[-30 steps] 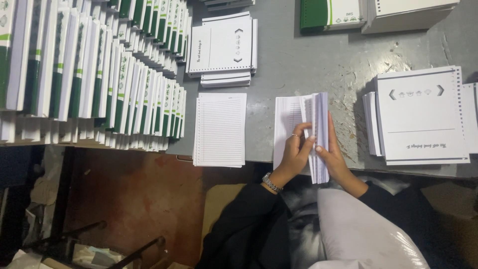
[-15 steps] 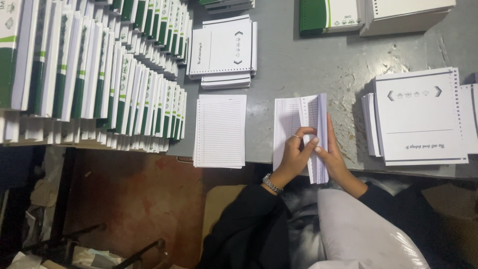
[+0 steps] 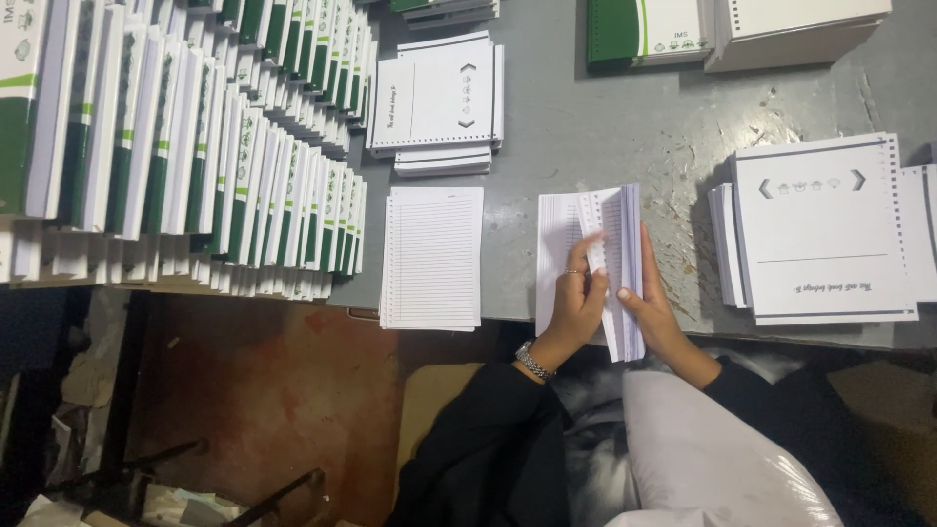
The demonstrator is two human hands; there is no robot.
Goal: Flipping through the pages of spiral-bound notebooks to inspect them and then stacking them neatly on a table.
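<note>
Hands (image 3: 610,307) on lined-paper sheaf (image 3: 610,254)

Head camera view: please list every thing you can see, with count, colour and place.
lined sheet bundle: one, white, table's near edge, centre, fanned open
flat lined stack: one, white, left of the bundle
printed cover stack: one, white, behind the flat lined stack
punched cover stack: one, white, right side
standing notebooks: many, green and white, rows on the left
lying notebooks: one pile, green and white, far edge
table: one, grey, scuffed
floor: reddish brown, lower left
wristwatch: one, metal, left wrist
left hand: on the bundle's pages
right hand: grips the bundle's right edge
</note>
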